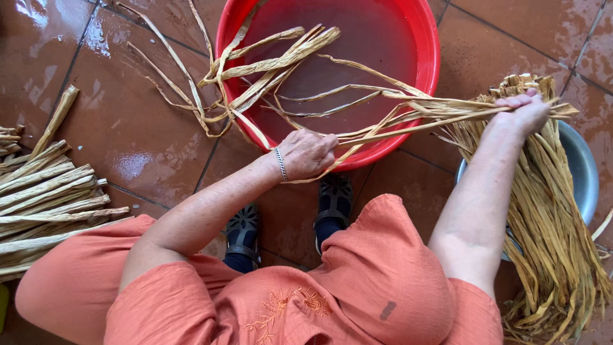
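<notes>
Dried straw strips [408,118], long, flat and pale tan, run between the person's two hands just above the near rim of a red basin [429,57]. Nearest the camera lies the person's lap in salmon-orange cloth, and below it two feet in dark sandals [333,203] stand on wet brown floor tiles [128,121]. The left hand [306,153], with a beaded bracelet [280,163] at its wrist, sits at the basin's near edge, its grip closed on one end of the strips. The right hand [525,112] is out to the side, its grip closed around the same strips where they meet the top of a thick straw bundle [549,223]. That bundle lies across a grey metal bowl [584,172] and hangs down over it toward the floor. On the opposite side, a second pile of straw [45,198] lies flat on the tiles, well apart from both hands. Farther off, the basin holds shallow water, and more loose strips [268,64] trail in it and droop over its rim onto the tiles beyond.
</notes>
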{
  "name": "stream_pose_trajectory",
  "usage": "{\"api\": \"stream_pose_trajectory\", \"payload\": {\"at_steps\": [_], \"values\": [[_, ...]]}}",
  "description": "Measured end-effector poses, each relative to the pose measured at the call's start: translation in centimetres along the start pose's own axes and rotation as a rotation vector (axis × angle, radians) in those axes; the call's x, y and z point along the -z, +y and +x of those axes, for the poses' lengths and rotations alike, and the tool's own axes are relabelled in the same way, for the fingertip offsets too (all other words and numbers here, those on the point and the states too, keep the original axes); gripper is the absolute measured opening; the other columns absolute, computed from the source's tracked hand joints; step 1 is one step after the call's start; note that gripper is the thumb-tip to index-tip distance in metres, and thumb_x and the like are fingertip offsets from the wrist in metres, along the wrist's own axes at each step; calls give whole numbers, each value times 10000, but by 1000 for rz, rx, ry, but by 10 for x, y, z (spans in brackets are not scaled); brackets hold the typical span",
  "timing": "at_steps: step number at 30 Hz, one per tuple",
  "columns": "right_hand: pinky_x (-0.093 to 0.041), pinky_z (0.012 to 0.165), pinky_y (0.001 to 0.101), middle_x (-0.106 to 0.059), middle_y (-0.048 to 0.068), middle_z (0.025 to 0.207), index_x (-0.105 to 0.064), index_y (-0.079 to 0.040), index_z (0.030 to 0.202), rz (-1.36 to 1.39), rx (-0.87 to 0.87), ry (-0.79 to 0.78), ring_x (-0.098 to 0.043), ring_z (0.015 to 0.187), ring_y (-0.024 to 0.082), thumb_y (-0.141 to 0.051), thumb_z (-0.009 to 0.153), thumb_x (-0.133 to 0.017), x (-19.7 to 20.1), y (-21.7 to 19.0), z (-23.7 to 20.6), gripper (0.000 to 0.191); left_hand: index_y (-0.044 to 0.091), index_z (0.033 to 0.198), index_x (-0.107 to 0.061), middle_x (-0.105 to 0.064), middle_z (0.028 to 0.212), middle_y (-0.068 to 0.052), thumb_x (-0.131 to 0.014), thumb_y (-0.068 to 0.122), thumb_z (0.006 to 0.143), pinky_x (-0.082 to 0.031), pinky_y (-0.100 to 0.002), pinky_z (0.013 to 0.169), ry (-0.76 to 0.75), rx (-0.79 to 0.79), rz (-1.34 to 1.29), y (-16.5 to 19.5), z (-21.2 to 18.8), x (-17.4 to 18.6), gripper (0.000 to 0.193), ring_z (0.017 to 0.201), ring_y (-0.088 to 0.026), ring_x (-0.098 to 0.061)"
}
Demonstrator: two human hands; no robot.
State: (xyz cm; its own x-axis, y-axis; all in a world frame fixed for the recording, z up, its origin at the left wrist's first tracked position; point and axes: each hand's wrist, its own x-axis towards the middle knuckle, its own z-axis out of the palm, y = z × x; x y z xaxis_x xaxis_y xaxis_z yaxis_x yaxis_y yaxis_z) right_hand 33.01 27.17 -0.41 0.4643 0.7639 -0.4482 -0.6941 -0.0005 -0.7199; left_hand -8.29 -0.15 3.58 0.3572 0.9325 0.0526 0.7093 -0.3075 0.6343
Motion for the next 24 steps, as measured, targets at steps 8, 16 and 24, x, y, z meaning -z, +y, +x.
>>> {"api": "stream_pose_trajectory", "payload": {"at_steps": [8,16,24], "values": [[-382,427,356,-400,-10,540,-563,-50,870,-28,175,-45,-396,421,152,-281,1058,-524,20,-58,17,300,67,999,-598,-675,790,-181,-585,209,933,-535,-531,740,-3,84,37,-65,-24,-10,157,828,-386,-678],[-574,638,385,-586,67,738,-569,-47,1039,-242,428,-328,-602,650,207,-193,1086,-596,-10,-21,-4,156,203,1349,-591,-473,1474,-184,-641,220,806,-337,-647,1010,-177,439,488,-118,-3,-43,546,1368,-413,-449],[-603,678,287,-709,21,840,-617,-101,1098,-690,317,-898,-728,736,145,-180,1144,-541,-55,111,-176,119,153,1153,-778,-746,1185,-146,-595,364,909,-537,-421,1019,-420,605,205,-133,40,9,371,1130,-312,-701]]}}
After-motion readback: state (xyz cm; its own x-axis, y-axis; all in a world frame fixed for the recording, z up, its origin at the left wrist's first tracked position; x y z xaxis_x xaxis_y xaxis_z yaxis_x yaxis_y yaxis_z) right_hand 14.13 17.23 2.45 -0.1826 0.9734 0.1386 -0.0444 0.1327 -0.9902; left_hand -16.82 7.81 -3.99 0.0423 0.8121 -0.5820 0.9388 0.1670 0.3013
